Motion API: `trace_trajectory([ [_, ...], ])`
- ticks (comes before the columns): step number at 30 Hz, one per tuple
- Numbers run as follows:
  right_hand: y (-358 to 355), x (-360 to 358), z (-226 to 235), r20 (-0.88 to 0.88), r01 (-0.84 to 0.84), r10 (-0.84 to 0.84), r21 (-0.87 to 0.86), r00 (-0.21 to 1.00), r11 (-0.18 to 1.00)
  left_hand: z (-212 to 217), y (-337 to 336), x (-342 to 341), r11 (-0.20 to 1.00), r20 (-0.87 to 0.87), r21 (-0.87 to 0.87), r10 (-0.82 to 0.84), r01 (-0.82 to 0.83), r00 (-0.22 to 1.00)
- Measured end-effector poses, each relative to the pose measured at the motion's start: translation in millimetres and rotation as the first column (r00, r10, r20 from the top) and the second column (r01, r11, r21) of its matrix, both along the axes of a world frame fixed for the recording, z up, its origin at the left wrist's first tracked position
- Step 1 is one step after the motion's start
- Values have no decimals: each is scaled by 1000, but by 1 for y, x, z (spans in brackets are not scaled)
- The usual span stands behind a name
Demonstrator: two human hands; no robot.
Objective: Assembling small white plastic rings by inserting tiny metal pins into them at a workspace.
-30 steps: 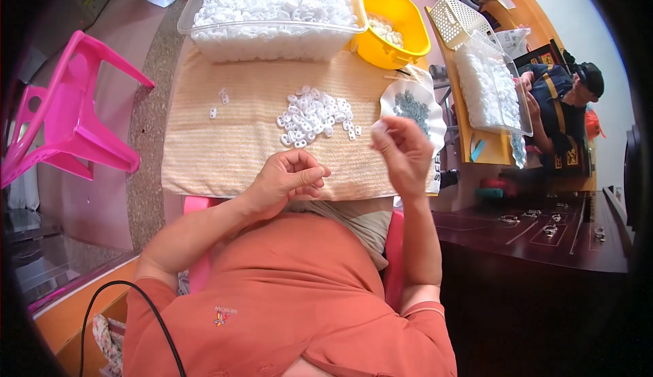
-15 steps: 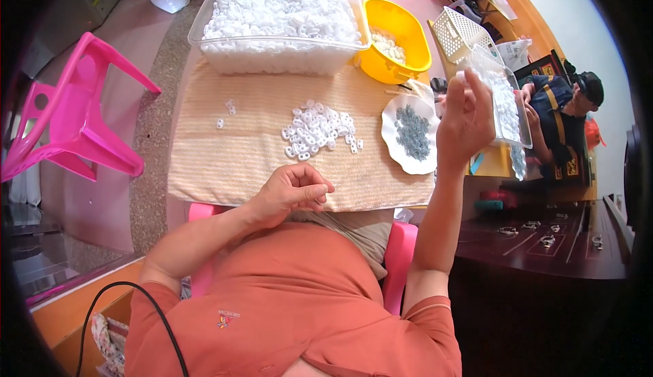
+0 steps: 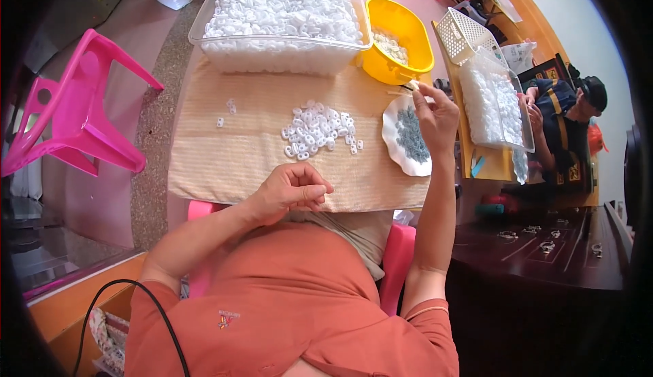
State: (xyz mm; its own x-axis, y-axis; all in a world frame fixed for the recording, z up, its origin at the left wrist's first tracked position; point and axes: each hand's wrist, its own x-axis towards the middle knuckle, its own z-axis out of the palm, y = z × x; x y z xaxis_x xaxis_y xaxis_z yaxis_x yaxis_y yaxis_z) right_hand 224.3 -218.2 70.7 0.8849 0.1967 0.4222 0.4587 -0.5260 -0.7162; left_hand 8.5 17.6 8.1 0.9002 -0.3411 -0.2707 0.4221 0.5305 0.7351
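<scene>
My left hand rests low over the table's near edge, fingers curled and thumb against the index finger; whatever it may hold is hidden. My right hand is raised over the right side of the white scalloped plate, thumb and fingers pinched together. Pale bits show by those fingertips, though I cannot tell if they are held. On the plate lie small grey-green pieces. A loose pile of small white two-hole plastic pieces sits mid-table. A yellow tub just beyond my right hand holds cream-coloured pieces.
A large clear bin full of white pieces stands at the back. Few white pieces lie left on the striped cloth. Rightward are another filled bin, a white basket and a seated person. A pink stool stands left.
My right hand has come down and left, from beside the plate and right-hand bin toward the yellow tub's near side. My left hand stays in place.
</scene>
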Motion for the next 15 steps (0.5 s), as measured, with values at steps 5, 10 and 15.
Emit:
trace_trajectory([
  [5,-8,-28,-17,-53,-74,74,3,996,997,-1,0,3,1000,4,-2,9,-9,1000],
  [10,8,-61,-27,-119,-225,214,-87,970,971,-1,-1,5,999,25,25,-34,34,999],
  [15,24,-81,-36,-160,-293,255,-302,954,907,-6,-1,2,998,62,48,-43,40,997],
])
